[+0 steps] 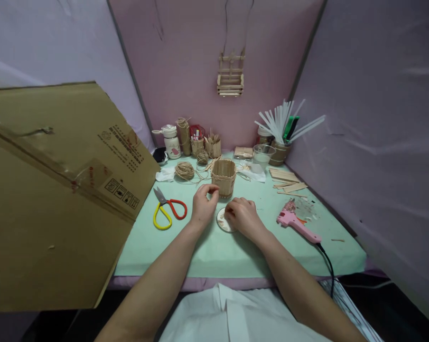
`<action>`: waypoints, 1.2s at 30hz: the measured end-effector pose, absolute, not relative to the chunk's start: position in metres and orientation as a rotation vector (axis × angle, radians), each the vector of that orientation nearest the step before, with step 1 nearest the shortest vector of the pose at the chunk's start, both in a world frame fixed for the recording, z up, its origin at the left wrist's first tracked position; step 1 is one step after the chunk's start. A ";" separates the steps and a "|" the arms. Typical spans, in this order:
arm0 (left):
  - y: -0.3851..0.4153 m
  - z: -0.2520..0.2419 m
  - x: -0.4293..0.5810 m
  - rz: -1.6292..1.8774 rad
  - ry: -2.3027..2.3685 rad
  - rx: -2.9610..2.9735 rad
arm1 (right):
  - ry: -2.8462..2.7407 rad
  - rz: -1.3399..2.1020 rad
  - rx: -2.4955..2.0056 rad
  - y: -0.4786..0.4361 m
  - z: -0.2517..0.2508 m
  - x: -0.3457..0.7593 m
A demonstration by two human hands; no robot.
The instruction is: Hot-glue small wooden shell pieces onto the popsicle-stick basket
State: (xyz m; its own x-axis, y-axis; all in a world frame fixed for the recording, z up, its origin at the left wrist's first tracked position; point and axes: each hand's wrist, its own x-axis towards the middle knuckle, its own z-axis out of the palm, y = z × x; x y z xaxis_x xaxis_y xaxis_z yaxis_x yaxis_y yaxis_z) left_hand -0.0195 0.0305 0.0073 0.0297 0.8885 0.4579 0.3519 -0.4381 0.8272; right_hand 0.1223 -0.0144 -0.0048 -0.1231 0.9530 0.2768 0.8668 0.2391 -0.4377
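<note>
My left hand point(203, 205) hovers in a pinch beside a small wooden stick pot point(223, 176), fingertips nearly touching its lower left side; what the pinch holds is too small to name. My right hand point(242, 216) rests curled on a small round white disc point(222, 221) lying flat on the mint-green table mat point(186, 247). The fingers press on the disc's right part and hide some of it.
Yellow-and-red scissors point(168, 210) lie left of my hands. A pink glue gun point(297, 224) with black cord lies at right. Twine ball point(184, 170), jars, flat wooden sticks point(287, 181) and a cup of white rods point(280, 130) stand behind. A large cardboard box point(54, 190) fills the left.
</note>
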 end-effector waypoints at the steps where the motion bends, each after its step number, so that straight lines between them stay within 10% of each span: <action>1: 0.031 0.007 -0.019 1.395 1.236 1.782 | -1.927 0.342 -1.607 -0.014 -0.004 0.124; 10: 0.026 0.009 -0.013 1.008 0.943 1.346 | -1.140 1.006 -1.299 -0.017 0.006 0.137; 36: 0.019 0.014 -0.011 0.817 0.845 1.011 | -1.127 0.999 -1.295 -0.028 0.009 0.133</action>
State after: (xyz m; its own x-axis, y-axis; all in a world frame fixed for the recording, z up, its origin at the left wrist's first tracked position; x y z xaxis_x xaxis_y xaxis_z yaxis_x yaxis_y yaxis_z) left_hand -0.0113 0.0187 0.0136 0.4371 0.8748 -0.2088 -0.1786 0.3119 0.9332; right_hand 0.1335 -0.0284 0.0089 0.1935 0.9793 0.0588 0.0594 0.0481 -0.9971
